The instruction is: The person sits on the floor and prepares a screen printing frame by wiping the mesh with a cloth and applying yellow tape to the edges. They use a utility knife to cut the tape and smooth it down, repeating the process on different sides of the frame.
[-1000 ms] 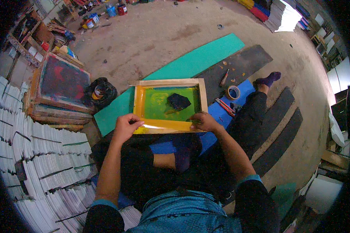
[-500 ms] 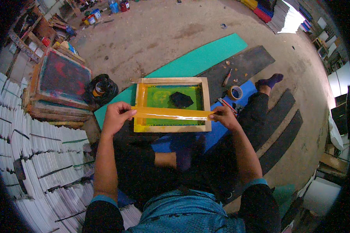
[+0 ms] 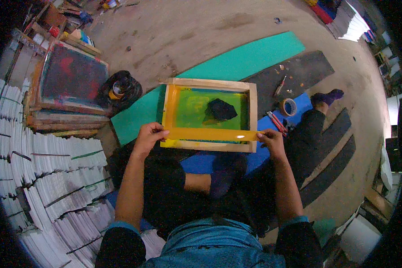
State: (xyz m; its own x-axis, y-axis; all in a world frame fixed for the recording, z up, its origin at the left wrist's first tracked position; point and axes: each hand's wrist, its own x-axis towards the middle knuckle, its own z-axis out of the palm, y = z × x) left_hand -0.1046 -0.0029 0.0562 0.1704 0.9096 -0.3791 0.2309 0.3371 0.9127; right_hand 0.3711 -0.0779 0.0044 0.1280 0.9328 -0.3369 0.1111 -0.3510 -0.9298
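Between my two hands a strip of yellow-brown packing tape (image 3: 210, 134) is stretched flat across the near side of a wooden screen-printing frame (image 3: 253, 107). My left hand (image 3: 150, 137) pinches its left end by the frame's near left corner. The right end is pinched in my right hand (image 3: 271, 141) at the near right corner. Inside the frame is a green-yellow mesh (image 3: 190, 109) with a crumpled black cloth (image 3: 221, 110) lying on it. Tape of a similar colour runs down the frame's left inner side. Whether the strip touches the mesh I cannot tell.
Right of the frame lie a tape roll (image 3: 288, 107), a red cutter (image 3: 277, 123) and a screwdriver-like tool (image 3: 281, 85). A black bag with a container (image 3: 119, 89) stands at left, near stacked screens (image 3: 71, 80). Bundled paper stacks (image 3: 67, 156) line my left side.
The tape strip has come down closer to the frame's near inner edge, both hands still holding its ends. The whole view has shifted, with the frame now further right.
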